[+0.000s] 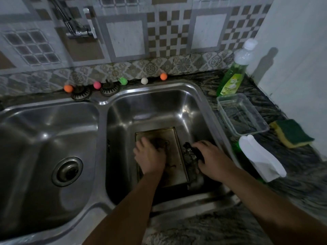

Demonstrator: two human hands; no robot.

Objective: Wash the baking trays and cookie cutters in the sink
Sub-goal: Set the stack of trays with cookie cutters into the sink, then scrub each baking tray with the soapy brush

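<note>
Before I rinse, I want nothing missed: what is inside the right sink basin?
A stained baking tray lies on the bottom, the left hand pressed on it. Right hand grips dark metal pieces beside it. The drain is covered.

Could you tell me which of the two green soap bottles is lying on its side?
The near bottle, lying down beside the sink's right rim; the far bottle stands upright by the wall.

Green dish soap bottle, far right on the desk: label reads "AROMA"; remaining print too blurred.
</note>
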